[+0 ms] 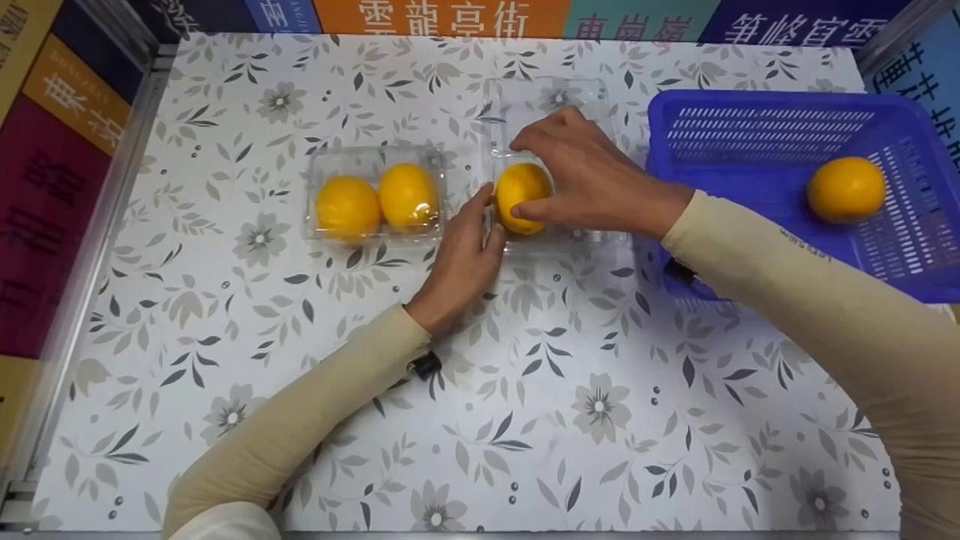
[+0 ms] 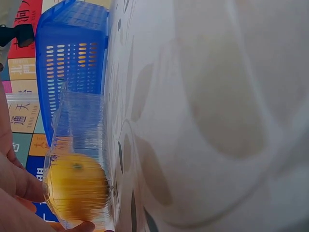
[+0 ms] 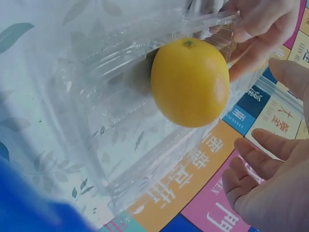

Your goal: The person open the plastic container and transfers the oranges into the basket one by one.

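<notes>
Plainly, in the head view we are taking the open box (image 1: 592, 244) as our landmark. Its lid (image 1: 517, 97) is lying folded back beyond it, leaving the inside uncovered, and one orange (image 1: 521, 186) is sitting at its left end. The left hand (image 1: 463, 259) is resting relaxed fingers along that end, and we are judging this to be steadying, since such thin plastic is likely to slide. The right hand (image 1: 592, 176) is arching over the orange, thumb and fingers parted widely, a shape that is suiting something round. Left of the open box, the full box (image 1: 337, 161) is holding two oranges (image 1: 408, 196) side by side, apparently under its lid. Right of the open box, the basket (image 1: 757, 97) is carrying another orange (image 1: 847, 190), and we are finding that side handy for the right arm.

In the left wrist view we are looking through the open box's clear wall at the orange inside. The left fingers are bracing loosely around that end; how hard they are pressing, we are not able to tell. The basket is standing beyond the open box.

In the right wrist view the right hand is hovering beside the open box, palm towards the orange, gripping nothing; a gap is showing between them. The left hand is touching the edge, probably keeping that wall in place.
</notes>
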`<state>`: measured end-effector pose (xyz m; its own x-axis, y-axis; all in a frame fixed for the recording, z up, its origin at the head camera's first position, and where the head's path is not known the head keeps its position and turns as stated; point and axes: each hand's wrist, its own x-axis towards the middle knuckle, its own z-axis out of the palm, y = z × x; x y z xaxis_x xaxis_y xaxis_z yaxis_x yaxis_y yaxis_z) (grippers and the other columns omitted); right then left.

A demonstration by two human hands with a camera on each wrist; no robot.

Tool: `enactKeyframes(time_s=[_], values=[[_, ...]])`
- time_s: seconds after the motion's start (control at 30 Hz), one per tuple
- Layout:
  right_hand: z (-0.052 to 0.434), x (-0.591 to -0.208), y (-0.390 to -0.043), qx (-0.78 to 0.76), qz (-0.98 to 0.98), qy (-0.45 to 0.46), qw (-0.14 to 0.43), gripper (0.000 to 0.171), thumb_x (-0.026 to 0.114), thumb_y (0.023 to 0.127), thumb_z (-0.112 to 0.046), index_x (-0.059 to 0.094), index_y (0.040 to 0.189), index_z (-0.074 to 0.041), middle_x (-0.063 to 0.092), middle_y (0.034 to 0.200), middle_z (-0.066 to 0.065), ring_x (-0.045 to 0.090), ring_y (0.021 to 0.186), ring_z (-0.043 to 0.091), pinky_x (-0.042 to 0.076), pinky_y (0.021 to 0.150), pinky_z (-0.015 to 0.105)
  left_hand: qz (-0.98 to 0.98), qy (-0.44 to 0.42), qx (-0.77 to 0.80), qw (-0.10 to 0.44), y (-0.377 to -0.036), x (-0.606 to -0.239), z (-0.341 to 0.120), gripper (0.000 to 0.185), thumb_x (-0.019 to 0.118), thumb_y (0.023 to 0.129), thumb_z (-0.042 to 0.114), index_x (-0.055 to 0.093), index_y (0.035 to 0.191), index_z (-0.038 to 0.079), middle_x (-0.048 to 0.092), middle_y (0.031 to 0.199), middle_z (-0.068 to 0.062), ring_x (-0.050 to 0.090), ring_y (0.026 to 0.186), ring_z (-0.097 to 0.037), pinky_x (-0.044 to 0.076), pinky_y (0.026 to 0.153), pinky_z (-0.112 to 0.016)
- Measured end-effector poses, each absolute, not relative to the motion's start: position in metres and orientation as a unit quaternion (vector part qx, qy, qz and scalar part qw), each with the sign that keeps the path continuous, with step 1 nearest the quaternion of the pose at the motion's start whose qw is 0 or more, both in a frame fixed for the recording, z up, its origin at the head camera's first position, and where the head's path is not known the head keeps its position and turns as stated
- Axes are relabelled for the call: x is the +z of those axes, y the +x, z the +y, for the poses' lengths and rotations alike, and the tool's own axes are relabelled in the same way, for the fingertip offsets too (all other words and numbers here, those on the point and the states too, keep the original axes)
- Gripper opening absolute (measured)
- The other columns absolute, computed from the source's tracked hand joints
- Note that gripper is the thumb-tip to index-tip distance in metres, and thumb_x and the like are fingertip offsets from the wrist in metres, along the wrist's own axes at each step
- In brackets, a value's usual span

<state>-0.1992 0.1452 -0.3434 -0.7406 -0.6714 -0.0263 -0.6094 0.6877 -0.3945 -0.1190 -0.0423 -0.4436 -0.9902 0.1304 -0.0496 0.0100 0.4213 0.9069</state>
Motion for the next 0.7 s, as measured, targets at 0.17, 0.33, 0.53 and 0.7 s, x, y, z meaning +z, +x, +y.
enactKeyframes(time_s=[0.17,0.33,0.53,0.7], values=[[0.14,-0.352,-0.201,-0.145,0.92,-0.354,0.091,0.071,0.089,0.092,-0.036,0.063,0.147,0.001,0.065,0.149,0.019,0.045,0.137,0.037,0.037,0.119,0.058,0.841,0.04,0.537,0.058,-0.119,-0.444,-0.042,0.064,0.052,0.114,0.013,0.029,0.173,0.004,0.045,0.171,-0.013,0.039,0.16,-0.024,0.026,0.134,-0.034],[0.137,-0.359,-0.203,-0.096,0.923,-0.362,0.086,0.074,0.088,0.091,-0.036,0.061,0.148,0.003,0.061,0.148,0.024,0.044,0.137,0.041,0.038,0.118,0.061,0.842,0.04,0.536,0.054,-0.119,-0.444,-0.043,0.064,0.052,0.114,0.012,0.029,0.173,0.003,0.045,0.171,-0.014,0.041,0.159,-0.026,0.027,0.133,-0.034],[0.137,-0.365,-0.202,-0.064,0.927,-0.362,0.072,0.079,0.089,0.09,-0.042,0.06,0.144,0.007,0.061,0.142,0.028,0.045,0.135,0.046,0.039,0.112,0.061,0.841,0.046,0.537,0.05,-0.12,-0.443,-0.041,0.064,0.053,0.113,0.01,0.031,0.172,0.001,0.047,0.17,-0.016,0.043,0.157,-0.027,0.029,0.132,-0.033],[0.134,-0.367,-0.2,-0.037,0.935,-0.344,0.075,0.084,0.087,0.089,-0.05,0.059,0.143,0.009,0.058,0.14,0.029,0.045,0.134,0.048,0.039,0.112,0.061,0.839,0.043,0.539,0.054,-0.12,-0.443,-0.041,0.063,0.052,0.113,0.01,0.03,0.172,0.002,0.046,0.17,-0.016,0.041,0.158,-0.026,0.028,0.133,-0.033]])
